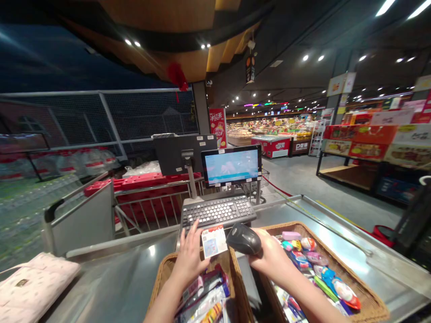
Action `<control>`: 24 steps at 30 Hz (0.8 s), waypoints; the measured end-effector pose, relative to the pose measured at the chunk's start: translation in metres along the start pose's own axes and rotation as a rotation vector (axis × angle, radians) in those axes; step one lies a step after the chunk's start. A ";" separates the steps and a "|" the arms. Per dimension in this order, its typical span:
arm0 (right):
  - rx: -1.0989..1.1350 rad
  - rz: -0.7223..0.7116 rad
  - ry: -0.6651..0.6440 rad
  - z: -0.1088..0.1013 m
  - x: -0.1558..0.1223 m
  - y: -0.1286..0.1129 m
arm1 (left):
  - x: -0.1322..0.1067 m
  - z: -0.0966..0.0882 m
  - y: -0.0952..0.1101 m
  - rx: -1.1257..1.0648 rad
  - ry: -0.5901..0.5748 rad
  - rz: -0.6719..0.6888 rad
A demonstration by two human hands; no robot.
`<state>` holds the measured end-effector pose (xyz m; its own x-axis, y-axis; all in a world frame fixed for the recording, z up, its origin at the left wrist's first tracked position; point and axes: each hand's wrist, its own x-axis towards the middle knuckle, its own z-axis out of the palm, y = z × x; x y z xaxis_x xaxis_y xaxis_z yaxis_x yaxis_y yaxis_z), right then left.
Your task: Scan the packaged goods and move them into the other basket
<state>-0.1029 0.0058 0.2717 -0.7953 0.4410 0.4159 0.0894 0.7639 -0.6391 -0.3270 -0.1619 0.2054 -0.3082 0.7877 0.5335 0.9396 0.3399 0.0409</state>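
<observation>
Okay, left hand [190,256] pinches one white-and-blue card [214,241] up front; right hand [269,256] wraps closed round one black barcode scanner [243,239]; two wicker baskets [365,296] sit below on the steel counter [114,287].

Only a narrow gap separates the left hand [190,259] and right hand [271,258] from the keyboard [217,211], which blocks a low forward reach, and the monitor [231,166] rises behind it. The card [214,241] and barcode scanner [243,239] nearly fill the space between the hands. Sideways, a hand could pass over the steel counter [111,287] toward the quilted pink bag [33,287], or over the raised rim of the right wicker basket [367,300].
</observation>
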 end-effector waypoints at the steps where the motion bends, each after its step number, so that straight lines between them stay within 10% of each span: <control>1: -0.001 0.007 -0.009 0.003 0.000 -0.002 | -0.006 0.001 -0.003 -0.004 -0.016 -0.014; 15: -0.012 0.068 -0.105 0.046 -0.004 -0.017 | -0.074 0.024 -0.023 -0.027 -0.387 -0.172; 24: 0.018 0.121 -0.029 0.033 -0.019 0.001 | -0.055 0.038 -0.018 -0.017 -0.378 -0.047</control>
<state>-0.1071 -0.0172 0.2420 -0.7962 0.5159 0.3162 0.1757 0.6971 -0.6951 -0.3332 -0.1916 0.1435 -0.3810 0.9065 0.1819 0.9246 0.3738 0.0735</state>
